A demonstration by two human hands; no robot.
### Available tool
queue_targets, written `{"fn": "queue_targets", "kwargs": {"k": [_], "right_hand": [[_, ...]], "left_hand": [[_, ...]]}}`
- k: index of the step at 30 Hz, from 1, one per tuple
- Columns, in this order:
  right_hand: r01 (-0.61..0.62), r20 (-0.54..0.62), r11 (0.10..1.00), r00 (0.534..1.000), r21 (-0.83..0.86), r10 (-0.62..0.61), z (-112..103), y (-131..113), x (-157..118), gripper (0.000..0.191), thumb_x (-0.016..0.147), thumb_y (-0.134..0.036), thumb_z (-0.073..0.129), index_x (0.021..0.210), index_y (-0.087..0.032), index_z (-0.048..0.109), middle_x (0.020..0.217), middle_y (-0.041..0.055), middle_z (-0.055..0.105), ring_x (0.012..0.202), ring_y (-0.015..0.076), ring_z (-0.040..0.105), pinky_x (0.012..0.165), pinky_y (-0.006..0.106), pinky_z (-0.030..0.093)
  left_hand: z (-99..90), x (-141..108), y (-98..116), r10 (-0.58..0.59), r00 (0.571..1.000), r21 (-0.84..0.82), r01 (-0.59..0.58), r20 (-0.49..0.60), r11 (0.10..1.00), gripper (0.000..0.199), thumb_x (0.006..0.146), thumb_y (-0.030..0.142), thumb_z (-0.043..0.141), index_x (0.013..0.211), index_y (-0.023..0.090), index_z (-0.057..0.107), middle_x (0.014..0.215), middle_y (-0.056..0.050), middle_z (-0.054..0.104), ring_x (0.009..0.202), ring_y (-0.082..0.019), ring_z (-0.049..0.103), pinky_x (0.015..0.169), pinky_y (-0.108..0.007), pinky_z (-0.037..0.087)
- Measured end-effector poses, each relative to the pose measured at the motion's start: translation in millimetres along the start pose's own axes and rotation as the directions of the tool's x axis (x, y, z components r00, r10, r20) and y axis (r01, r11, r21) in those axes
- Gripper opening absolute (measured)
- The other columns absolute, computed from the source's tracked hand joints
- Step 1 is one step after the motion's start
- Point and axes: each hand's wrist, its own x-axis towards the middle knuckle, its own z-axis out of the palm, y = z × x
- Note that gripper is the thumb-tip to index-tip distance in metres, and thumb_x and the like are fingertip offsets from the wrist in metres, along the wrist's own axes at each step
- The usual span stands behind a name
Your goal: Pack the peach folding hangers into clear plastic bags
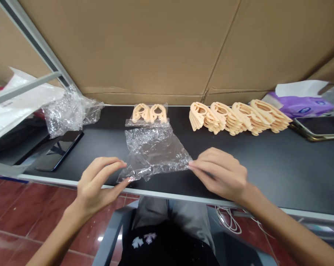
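Observation:
A crinkled clear plastic bag (158,151) lies on the black tabletop in front of me. My right hand (222,171) pinches the bag's near right corner between thumb and fingertips. At the near left corner, my left hand (100,181) touches the film with its thumb tip; its fingers are spread apart from the thumb. Just beyond the bag, two cream-coloured plastic pieces (158,112) with openwork arches sit side by side in clear film. To the right stand several overlapping stacks of similar cream pieces (238,116).
A dark phone (60,149) and crumpled clear plastic (64,111) lie at the left. At the right are a purple tissue pack (302,105) and another phone (322,125). A cardboard wall (155,48) closes off the table's back. White cables (229,220) hang below the front edge.

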Motion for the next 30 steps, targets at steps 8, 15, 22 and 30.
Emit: {"fn": "queue_targets", "kwargs": {"k": [8, 15, 22, 30], "right_hand": [[0.001, 0.074, 0.995, 0.997, -0.098, 0.006, -18, -28, -19, 0.029, 0.075, 0.004, 0.074, 0.098, -0.012, 0.070, 0.074, 0.0057, 0.068, 0.068, 0.0174, 0.060, 0.060, 0.034, 0.051], [-0.005, 0.129, 0.985, 0.991, -0.171, 0.028, -33, -55, -36, 0.024, 0.075, 0.002, 0.076, 0.096, -0.010, 0.072, 0.074, 0.0056, 0.069, 0.070, 0.0174, 0.064, 0.064, 0.035, 0.052], [-0.067, 0.047, 0.970, 0.996, -0.235, 0.080, -26, -66, -35, 0.018, 0.076, -0.001, 0.074, 0.089, -0.013, 0.071, 0.086, 0.0106, 0.071, 0.084, 0.0239, 0.070, 0.074, 0.041, 0.058], [-0.151, 0.005, 0.982, 0.988, -0.116, 0.153, -23, -63, -29, 0.025, 0.074, 0.006, 0.068, 0.091, -0.012, 0.065, 0.097, 0.0165, 0.075, 0.096, 0.0280, 0.073, 0.080, 0.043, 0.060]], "left_hand": [[16.6, 8, 8, 0.202, 0.979, -0.033, -0.201, 0.010, 0.979, 0.021, 0.080, -0.001, 0.074, 0.091, 0.016, 0.068, 0.081, -0.005, 0.072, 0.073, -0.019, 0.068, 0.069, -0.034, 0.055], [23.6, 13, 6, 0.252, 0.968, -0.082, -0.251, 0.001, 0.964, 0.015, 0.084, 0.007, 0.075, 0.094, 0.016, 0.069, 0.080, -0.004, 0.072, 0.068, -0.017, 0.069, 0.067, -0.031, 0.060], [31.7, 15, -7, 0.274, 0.958, -0.103, -0.265, 0.081, 0.959, 0.016, 0.089, 0.006, 0.068, 0.099, 0.019, 0.066, 0.089, -0.004, 0.075, 0.077, -0.016, 0.072, 0.069, -0.027, 0.059], [30.1, 23, -6, 0.224, 0.971, -0.205, -0.204, 0.083, 0.957, 0.019, 0.092, 0.003, 0.060, 0.098, 0.019, 0.068, 0.089, -0.005, 0.073, 0.080, -0.017, 0.070, 0.068, -0.028, 0.057]]}}
